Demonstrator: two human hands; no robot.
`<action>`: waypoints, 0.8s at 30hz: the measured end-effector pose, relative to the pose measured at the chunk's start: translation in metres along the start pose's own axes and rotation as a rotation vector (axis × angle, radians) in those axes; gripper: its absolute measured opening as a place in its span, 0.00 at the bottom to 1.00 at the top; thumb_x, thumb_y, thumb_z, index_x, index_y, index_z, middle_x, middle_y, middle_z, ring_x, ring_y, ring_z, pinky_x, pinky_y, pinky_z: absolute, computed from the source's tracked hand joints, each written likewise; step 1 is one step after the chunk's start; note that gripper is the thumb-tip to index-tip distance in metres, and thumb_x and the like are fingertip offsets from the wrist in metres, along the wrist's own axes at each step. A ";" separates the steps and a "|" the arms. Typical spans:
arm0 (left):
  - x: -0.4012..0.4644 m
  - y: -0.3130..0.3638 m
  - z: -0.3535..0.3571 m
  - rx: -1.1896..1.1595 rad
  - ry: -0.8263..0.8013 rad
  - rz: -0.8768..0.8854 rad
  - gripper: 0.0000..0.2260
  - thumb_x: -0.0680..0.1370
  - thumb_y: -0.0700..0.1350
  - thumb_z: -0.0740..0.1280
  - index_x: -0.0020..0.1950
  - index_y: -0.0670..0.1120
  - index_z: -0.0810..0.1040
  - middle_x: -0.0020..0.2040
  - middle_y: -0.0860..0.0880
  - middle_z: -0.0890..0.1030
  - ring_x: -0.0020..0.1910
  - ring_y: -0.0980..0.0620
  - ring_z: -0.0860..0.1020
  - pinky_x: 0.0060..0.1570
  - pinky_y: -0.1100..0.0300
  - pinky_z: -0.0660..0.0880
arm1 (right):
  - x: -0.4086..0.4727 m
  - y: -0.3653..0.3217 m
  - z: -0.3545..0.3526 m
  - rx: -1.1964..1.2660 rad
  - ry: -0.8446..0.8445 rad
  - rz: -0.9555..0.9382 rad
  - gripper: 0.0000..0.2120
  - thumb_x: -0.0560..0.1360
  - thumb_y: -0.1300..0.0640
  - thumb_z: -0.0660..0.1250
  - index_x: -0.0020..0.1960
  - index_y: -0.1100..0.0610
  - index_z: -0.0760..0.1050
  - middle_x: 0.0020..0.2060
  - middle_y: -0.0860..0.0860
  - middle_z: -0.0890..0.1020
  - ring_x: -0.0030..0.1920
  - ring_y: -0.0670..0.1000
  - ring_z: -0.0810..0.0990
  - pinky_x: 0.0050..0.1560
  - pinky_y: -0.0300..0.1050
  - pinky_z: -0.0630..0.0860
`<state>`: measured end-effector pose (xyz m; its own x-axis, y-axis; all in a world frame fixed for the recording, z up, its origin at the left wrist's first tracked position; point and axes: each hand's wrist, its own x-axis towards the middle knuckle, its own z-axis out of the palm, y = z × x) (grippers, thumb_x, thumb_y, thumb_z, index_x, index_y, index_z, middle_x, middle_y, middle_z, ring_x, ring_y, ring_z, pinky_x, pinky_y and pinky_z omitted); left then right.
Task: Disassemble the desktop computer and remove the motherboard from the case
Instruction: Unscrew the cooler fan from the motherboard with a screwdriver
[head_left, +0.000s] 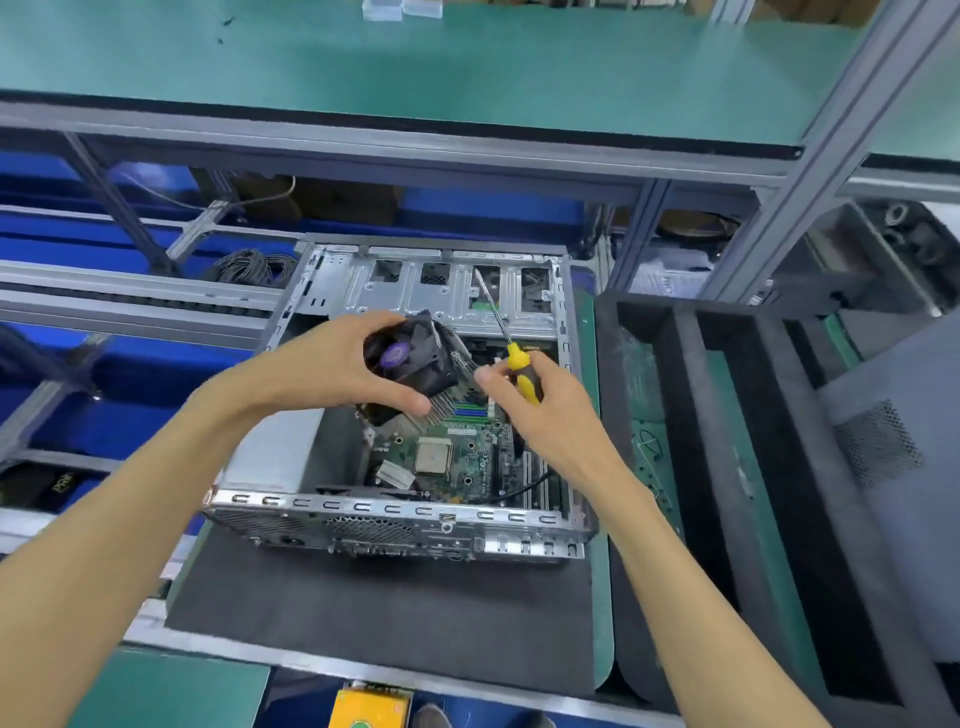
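Note:
An open grey computer case (395, 512) lies on a black mat. The green motherboard (467, 457) sits inside it, with its bare CPU (432, 456) showing. My left hand (337, 364) grips a black CPU cooler with a fan (415, 358) and holds it tilted above the board, clear of the socket. My right hand (540, 410) grips a yellow-and-black screwdriver (519, 371), whose shaft points up and away toward the drive bays. The forefinger of that hand touches the cooler's edge.
A black foam tray with long slots (727, 467) stands to the right of the case. A green shelf (467, 67) on an aluminium frame hangs over the far side. Coiled black cables (254, 266) lie at the back left. A black mat (384, 613) covers the near bench.

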<state>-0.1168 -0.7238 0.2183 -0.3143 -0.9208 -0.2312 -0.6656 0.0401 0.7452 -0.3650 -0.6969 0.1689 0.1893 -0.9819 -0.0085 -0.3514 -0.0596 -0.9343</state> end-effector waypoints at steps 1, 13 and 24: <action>0.000 0.002 -0.003 -0.049 -0.021 -0.013 0.31 0.58 0.66 0.80 0.58 0.61 0.77 0.51 0.63 0.83 0.51 0.63 0.81 0.49 0.67 0.74 | 0.000 -0.002 0.000 0.011 -0.029 -0.042 0.15 0.75 0.38 0.69 0.44 0.49 0.76 0.28 0.41 0.68 0.29 0.43 0.65 0.31 0.32 0.64; -0.012 -0.002 -0.008 -0.451 -0.176 -0.097 0.25 0.57 0.64 0.81 0.51 0.59 0.84 0.48 0.54 0.85 0.46 0.57 0.83 0.42 0.69 0.77 | 0.011 -0.012 -0.009 0.279 0.059 -0.090 0.14 0.79 0.45 0.67 0.37 0.48 0.81 0.23 0.48 0.63 0.25 0.48 0.61 0.28 0.40 0.61; -0.023 0.008 -0.016 -1.158 -0.139 -0.017 0.26 0.61 0.60 0.80 0.54 0.50 0.84 0.53 0.48 0.84 0.50 0.48 0.83 0.49 0.54 0.81 | 0.032 -0.030 -0.017 0.450 -0.035 -0.045 0.11 0.82 0.46 0.63 0.48 0.48 0.82 0.25 0.46 0.61 0.23 0.46 0.57 0.22 0.37 0.57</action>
<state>-0.1043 -0.7086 0.2391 -0.4305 -0.8645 -0.2596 0.3229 -0.4160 0.8501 -0.3643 -0.7294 0.2033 0.2293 -0.9729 0.0311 0.0904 -0.0105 -0.9958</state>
